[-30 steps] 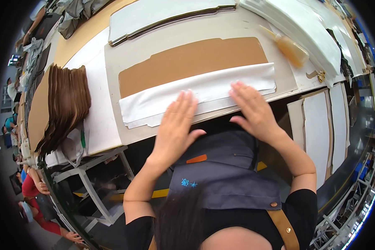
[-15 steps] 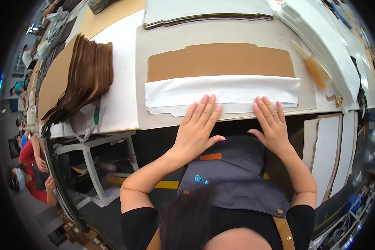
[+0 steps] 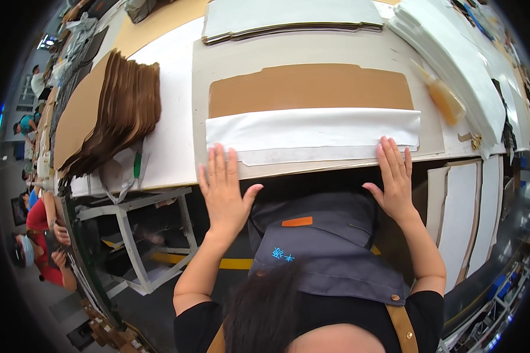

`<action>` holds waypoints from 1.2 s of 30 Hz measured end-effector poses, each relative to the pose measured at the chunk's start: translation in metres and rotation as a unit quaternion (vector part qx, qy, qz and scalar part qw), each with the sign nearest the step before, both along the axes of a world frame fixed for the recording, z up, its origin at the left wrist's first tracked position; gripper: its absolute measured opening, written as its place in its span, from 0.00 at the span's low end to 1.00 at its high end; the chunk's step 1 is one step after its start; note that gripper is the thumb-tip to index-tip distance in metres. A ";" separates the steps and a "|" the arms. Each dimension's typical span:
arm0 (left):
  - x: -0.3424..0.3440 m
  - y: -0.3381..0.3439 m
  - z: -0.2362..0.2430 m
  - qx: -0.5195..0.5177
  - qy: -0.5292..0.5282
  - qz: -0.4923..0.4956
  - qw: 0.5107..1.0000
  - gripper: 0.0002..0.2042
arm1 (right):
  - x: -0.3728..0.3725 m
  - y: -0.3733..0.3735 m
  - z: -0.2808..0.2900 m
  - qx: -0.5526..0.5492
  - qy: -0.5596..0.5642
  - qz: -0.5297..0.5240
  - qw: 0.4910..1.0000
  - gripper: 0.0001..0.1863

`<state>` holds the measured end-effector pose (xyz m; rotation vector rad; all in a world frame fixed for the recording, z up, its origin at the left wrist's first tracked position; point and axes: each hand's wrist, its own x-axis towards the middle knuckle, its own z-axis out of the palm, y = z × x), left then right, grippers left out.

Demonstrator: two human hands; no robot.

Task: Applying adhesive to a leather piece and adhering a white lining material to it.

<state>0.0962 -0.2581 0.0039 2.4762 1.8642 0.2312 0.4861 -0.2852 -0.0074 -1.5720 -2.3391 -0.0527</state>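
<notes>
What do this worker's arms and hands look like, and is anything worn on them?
The left hand and right hand are bare: no gloves or rings show. The forearms are uncovered too, with no watch or cables visible. The black sleeves are short.

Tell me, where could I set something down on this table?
Two patches look bare: the grey board between the white-topped stack and the brown panel, and the white strip between the brown stack and that board. It's crowded at right, with bottle and white pile, and at the near edge, with white cloth, left hand and right hand.
</notes>
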 end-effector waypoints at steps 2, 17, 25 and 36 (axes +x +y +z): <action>-0.004 0.003 0.001 0.013 0.005 0.023 1.000 0.43 | 0.004 0.000 0.002 0.009 0.047 -0.050 0.998 0.50; -0.005 0.026 0.008 0.037 -0.075 -0.043 0.996 0.40 | 0.039 0.003 0.021 0.047 0.029 -0.145 0.988 0.49; -0.013 0.032 0.014 -0.009 -0.012 -0.059 0.998 0.37 | 0.050 0.001 0.020 0.038 -0.007 -0.132 0.991 0.39; -0.001 0.060 0.036 0.059 -0.086 -0.110 0.988 0.19 | 0.047 0.047 0.047 0.099 -0.020 0.017 0.995 0.15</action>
